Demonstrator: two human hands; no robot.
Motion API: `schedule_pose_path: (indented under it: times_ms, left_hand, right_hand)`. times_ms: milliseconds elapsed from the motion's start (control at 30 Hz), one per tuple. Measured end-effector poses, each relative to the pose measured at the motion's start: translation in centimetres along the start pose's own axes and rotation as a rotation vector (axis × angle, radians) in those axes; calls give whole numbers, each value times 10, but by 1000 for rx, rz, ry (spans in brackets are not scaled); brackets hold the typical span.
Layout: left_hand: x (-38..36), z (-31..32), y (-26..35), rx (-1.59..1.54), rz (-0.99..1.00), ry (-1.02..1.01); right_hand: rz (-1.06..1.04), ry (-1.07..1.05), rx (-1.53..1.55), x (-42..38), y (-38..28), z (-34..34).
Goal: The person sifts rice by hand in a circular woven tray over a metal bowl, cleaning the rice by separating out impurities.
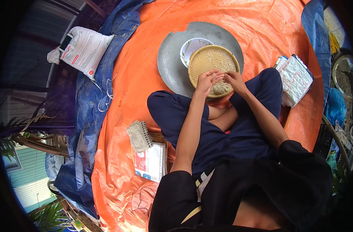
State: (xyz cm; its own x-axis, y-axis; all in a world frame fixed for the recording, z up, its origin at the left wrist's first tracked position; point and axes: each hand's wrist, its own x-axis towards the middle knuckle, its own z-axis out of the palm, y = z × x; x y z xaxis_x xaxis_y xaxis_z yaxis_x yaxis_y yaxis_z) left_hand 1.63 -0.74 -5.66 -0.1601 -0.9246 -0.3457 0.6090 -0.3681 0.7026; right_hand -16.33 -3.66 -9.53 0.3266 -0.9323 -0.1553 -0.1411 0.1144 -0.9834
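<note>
A round woven basket [207, 58] holds pale grain, spread thin at the far side and heaped in a pile [220, 88] near me. Over its near half, my left hand [209, 82] is held palm up with the fingers stretched out; whether grains lie on the palm is too small to tell. Close beside it, my right hand [235, 82] has its fingers bent and pinched together near the left fingertips. What that pinch holds, if anything, I cannot make out. A white bowl with a leaf pattern [187, 49] stands behind the basket, partly covered by it.
Bowl and basket rest on a round grey metal tray [170, 63] with a broken edge, on an orange tarp [135, 77]. Around me are a white printed sack [86, 50], a spiral notebook [139, 136] on a stack [155, 162], and folded sacks [295, 79] at right.
</note>
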Motion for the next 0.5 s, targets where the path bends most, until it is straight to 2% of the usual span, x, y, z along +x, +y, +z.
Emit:
schedule_pose_path:
  times_ms: [500]
  left_hand:
    - [5,-5,-10,26,12,158]
  right_hand:
    - [22,31,-121,-3,-7,0]
